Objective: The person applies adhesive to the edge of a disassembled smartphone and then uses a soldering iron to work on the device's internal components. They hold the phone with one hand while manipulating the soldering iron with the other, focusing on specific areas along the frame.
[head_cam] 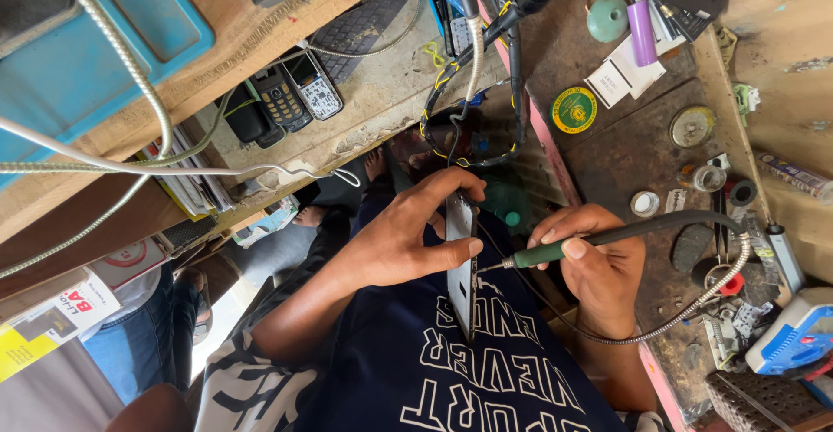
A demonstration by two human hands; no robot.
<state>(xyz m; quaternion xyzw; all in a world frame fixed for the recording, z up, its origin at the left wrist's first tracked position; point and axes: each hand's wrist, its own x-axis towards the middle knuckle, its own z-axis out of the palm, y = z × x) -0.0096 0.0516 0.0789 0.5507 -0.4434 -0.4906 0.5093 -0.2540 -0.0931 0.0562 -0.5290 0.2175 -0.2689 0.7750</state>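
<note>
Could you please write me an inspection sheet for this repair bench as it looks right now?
Surface: worn brown workbench, stained and crowded.
Job's things: flat phone held edge-on; green-handled soldering iron, tip at the phone's edge.
Clutter: round solder tin, purple tube, blue meter, old handsets on a shelf.
Grippers: left hand grips the phone; right hand holds the iron.
Cables: armoured cord loops from the iron; white wires cross the shelf.
Surroundings: another person's jeans beside the bench.
</note>
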